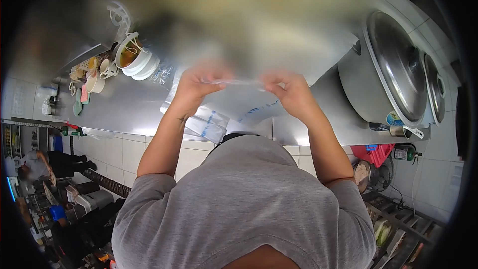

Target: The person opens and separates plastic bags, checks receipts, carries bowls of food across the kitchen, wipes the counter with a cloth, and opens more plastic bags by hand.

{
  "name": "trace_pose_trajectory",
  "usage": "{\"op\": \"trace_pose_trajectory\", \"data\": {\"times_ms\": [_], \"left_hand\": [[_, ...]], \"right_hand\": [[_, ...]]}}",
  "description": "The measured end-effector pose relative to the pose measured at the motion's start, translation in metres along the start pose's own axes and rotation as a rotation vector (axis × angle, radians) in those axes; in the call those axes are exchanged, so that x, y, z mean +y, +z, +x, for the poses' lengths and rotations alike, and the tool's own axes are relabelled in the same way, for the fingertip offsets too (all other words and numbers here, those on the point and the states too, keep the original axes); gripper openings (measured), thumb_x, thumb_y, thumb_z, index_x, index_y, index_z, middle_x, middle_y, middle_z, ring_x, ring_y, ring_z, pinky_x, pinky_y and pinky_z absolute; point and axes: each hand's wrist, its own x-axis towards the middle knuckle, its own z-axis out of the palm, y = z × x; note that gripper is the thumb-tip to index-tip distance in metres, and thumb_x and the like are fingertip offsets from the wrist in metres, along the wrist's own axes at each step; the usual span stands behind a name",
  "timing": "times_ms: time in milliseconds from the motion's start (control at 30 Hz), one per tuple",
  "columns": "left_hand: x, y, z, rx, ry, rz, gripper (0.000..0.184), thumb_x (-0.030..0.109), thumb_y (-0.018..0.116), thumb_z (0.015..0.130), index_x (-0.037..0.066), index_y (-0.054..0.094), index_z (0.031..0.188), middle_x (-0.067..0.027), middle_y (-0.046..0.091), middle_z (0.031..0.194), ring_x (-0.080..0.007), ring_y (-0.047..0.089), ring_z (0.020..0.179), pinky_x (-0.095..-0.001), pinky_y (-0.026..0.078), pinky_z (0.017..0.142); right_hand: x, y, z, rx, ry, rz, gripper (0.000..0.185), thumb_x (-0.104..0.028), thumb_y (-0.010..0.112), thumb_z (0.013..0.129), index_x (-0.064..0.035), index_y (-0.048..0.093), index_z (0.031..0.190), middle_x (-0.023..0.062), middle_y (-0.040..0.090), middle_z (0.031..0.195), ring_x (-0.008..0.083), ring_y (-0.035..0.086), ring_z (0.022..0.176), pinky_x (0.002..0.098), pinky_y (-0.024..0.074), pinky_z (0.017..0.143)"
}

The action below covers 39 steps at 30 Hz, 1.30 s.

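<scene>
My left hand (199, 85) and my right hand (290, 92) are raised over a steel counter, fingertips blurred by motion. Between them stretches the top edge of a clear plastic bag (244, 100), pinched at both ends. The bag hangs toward my body and carries blue print. Below and to the left, more clear plastic bags (209, 123) with blue print lie over the counter's front edge. What the bag holds, if anything, I cannot make out.
Large lidded metal pots (356, 82) stand on the right of the steel counter (124, 107). At the left are stacked white bowls (142, 66), a mug (108, 68) and cloths (79, 100). A red crate (376, 154) sits below right. Another person (47, 164) is far left.
</scene>
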Motion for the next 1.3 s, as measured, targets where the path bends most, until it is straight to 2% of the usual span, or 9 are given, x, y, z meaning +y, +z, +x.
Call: {"op": "trace_pose_trajectory", "data": {"times_ms": [333,567,633,733,900,1033,1100,1167,1300], "left_hand": [[0.015,0.044,-0.002,-0.021,0.076,0.152,0.062,-0.009,0.071,0.070,0.005,0.051,0.126,-0.0123,0.065,0.105,-0.0134,0.061,0.094,-0.0251,0.048,0.081],[0.027,0.068,-0.003,-0.077,0.089,0.099,0.021,-0.002,0.072,0.073,0.006,0.061,0.088,-0.0027,0.063,0.094,-0.0092,0.059,0.076,-0.0235,0.048,0.070],[0.025,0.077,0.001,-0.087,0.115,0.032,0.018,-0.001,0.072,0.075,0.006,0.059,0.085,-0.0007,0.063,0.091,-0.0084,0.058,0.073,-0.0235,0.048,0.068],[0.011,0.070,0.004,-0.201,-0.012,0.114,0.013,0.009,0.070,0.080,0.007,0.061,0.089,-0.0011,0.062,0.089,-0.0080,0.057,0.073,-0.0227,0.047,0.064],[0.009,0.064,0.021,-0.315,0.175,0.342,0.024,0.026,0.059,0.091,0.006,0.063,0.078,-0.0036,0.063,0.082,-0.0087,0.054,0.076,-0.0244,0.043,0.068],[0.019,0.047,0.058,-0.181,0.015,-0.383,0.023,0.021,0.059,0.089,0.004,0.060,0.074,-0.0027,0.059,0.073,-0.0108,0.054,0.072,-0.0258,0.044,0.068],[0.020,0.024,0.080,-0.443,-0.196,-0.887,0.015,0.017,0.058,0.088,0.004,0.062,0.081,-0.0024,0.055,0.070,-0.0110,0.052,0.063,-0.0254,0.045,0.060],[0.028,0.032,0.092,-0.405,-0.230,-0.844,0.013,0.015,0.057,0.088,0.004,0.062,0.083,-0.0027,0.056,0.071,-0.0104,0.051,0.061,-0.0254,0.044,0.057],[0.056,0.065,0.120,-0.108,-0.281,-0.638,0.009,0.009,0.056,0.087,0.003,0.063,0.084,-0.0022,0.055,0.071,-0.0094,0.049,0.057,-0.0260,0.042,0.051]], "right_hand": [[-0.019,-0.012,-0.019,0.151,-0.081,-0.031,0.007,-0.006,0.066,0.081,-0.0014,0.063,0.085,0.0070,0.063,0.083,0.0160,0.056,0.073,0.0287,0.0454,0.069],[-0.030,-0.010,-0.029,0.067,0.020,-0.078,0.006,-0.007,0.061,0.085,-0.0015,0.063,0.085,0.0077,0.065,0.086,0.0173,0.058,0.078,0.0284,0.0454,0.073],[-0.027,-0.011,-0.028,0.293,-0.427,-0.361,0.004,-0.005,0.059,0.086,-0.0020,0.062,0.086,0.0080,0.065,0.087,0.0202,0.060,0.081,0.0296,0.0453,0.077],[-0.035,-0.016,-0.030,0.492,-0.536,-0.294,0.005,-0.004,0.057,0.087,-0.0007,0.061,0.086,0.0099,0.065,0.089,0.0237,0.060,0.084,0.0320,0.0456,0.079],[-0.027,-0.023,-0.046,0.072,0.028,0.713,0.021,-0.018,0.060,0.090,-0.0021,0.051,0.102,0.0022,0.053,0.064,0.0075,0.047,0.048,0.0214,0.0327,0.043],[0.019,-0.082,-0.060,-0.514,-0.042,0.339,0.046,-0.031,0.075,0.074,-0.0002,0.055,0.102,0.0059,0.061,0.075,0.0106,0.053,0.052,0.0205,0.0422,0.049],[0.054,-0.111,-0.071,0.033,-0.280,0.621,0.045,-0.023,0.073,0.077,0.0004,0.055,0.111,0.0102,0.063,0.083,0.0175,0.061,0.064,0.0282,0.0504,0.055],[0.029,-0.147,-0.062,0.106,-0.183,1.013,0.046,-0.023,0.065,0.083,0.0016,0.052,0.120,0.0151,0.060,0.109,0.0235,0.063,0.086,0.0372,0.0526,0.076],[0.031,-0.172,-0.011,0.600,0.175,0.758,0.042,-0.025,0.050,0.092,0.0013,0.049,0.125,0.0147,0.055,0.119,0.0245,0.060,0.098,0.0359,0.0489,0.086]]}}
